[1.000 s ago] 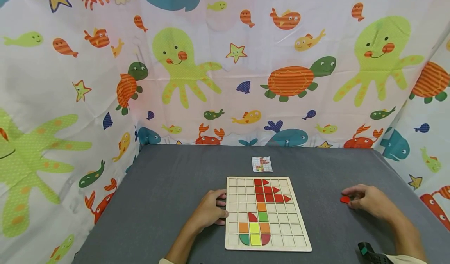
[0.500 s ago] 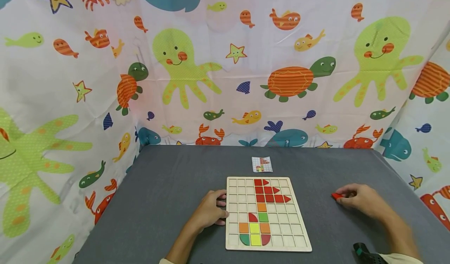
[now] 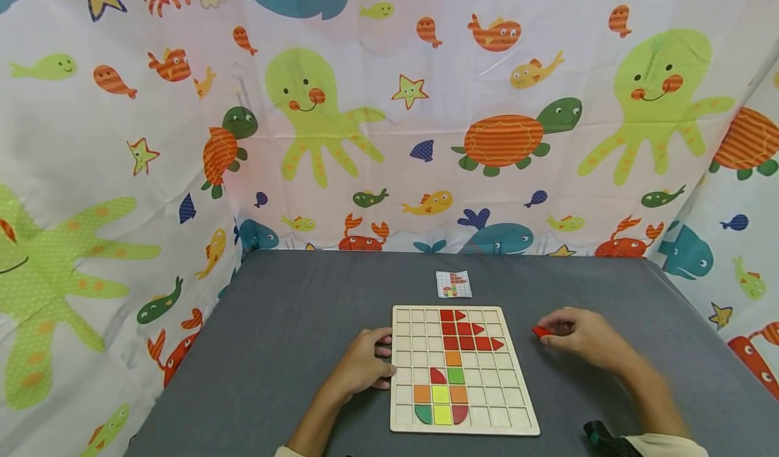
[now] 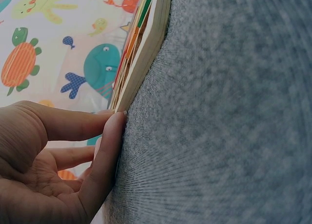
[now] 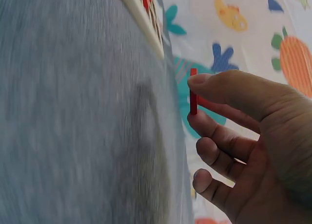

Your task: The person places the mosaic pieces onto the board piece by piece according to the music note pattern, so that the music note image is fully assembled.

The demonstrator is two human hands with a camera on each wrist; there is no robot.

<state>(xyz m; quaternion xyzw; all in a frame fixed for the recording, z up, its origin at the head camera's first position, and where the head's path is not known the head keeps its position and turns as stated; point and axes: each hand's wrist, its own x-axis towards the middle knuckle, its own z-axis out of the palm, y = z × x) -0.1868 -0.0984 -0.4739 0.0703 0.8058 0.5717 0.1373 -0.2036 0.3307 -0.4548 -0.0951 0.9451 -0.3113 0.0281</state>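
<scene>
A light wooden grid board [image 3: 493, 397] lies on the grey table with red, orange, yellow and green tiles set in some of its squares. My left hand [image 3: 360, 362] pinches the board's left edge between thumb and finger, which the left wrist view shows close up at the wooden rim [image 4: 141, 68]. To the right of the board, my right hand [image 3: 584, 335] pinches a small flat red tile [image 3: 540, 332]. In the right wrist view this red tile [image 5: 193, 95] shows edge-on between thumb and finger, raised off the cloth; its full outline is partly hidden.
A small printed card [image 3: 453, 284] with a coloured grid pattern lies just behind the board. Grey cloth covers the table [image 3: 304, 301]. A curtain with sea animals [image 3: 365, 126] hangs behind and along both sides. A dark device [image 3: 602, 437] sits at my right wrist.
My right hand has moved left toward the board, carrying the red tile with it. The left hand and the board stay where they were.
</scene>
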